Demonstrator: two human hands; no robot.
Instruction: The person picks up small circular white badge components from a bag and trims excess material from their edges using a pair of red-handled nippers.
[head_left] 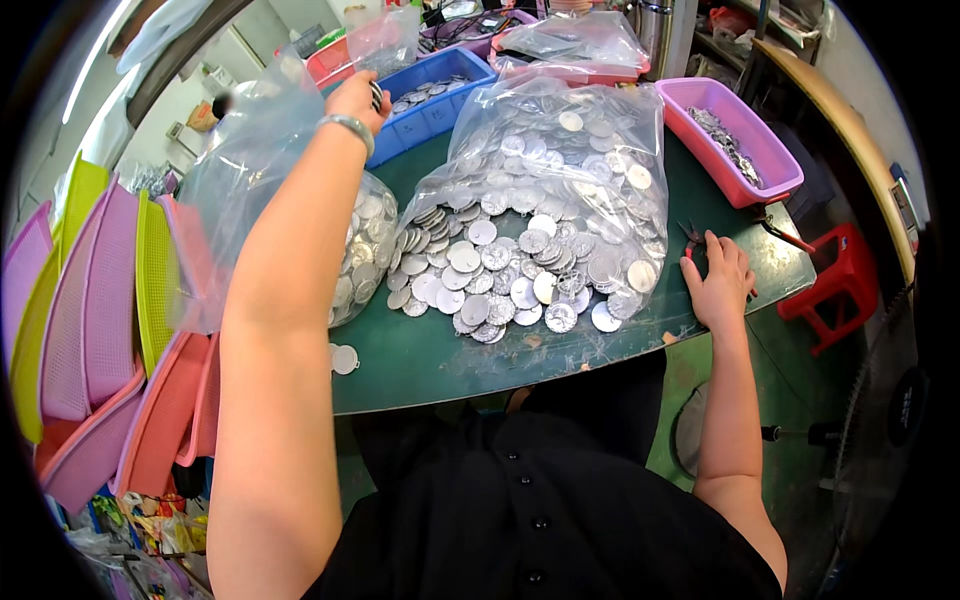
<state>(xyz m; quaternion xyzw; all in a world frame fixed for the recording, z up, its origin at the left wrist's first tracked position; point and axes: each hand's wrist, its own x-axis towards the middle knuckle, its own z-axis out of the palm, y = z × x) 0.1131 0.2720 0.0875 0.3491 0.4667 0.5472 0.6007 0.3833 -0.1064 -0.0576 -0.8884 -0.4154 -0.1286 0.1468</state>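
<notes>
My left hand (358, 101) is stretched far forward beside the blue bin (425, 117), its fingers curled closed. What they grip cannot be made out; a small dark striped thing shows at the fingers. Clear plastic bag film (250, 150) hangs behind and beside that forearm, with silver discs in its lower part. At the table's right front, my right hand (718, 280) is closed over a pair of pliers (692, 236) with red handles, their jaws pointing away from me. Between my arms, many round silver discs (480, 260) spill from an open clear bag (610, 130) onto the green tabletop (400, 383).
A pink bin (735, 195) with small metal parts stands at the right rear. Near it lies a second red-handled tool (787, 235). A red stool (835, 290) is beyond the right edge. Stacked coloured plastic baskets (90, 290) crowd the left. Two loose discs (344, 359) lie near the front.
</notes>
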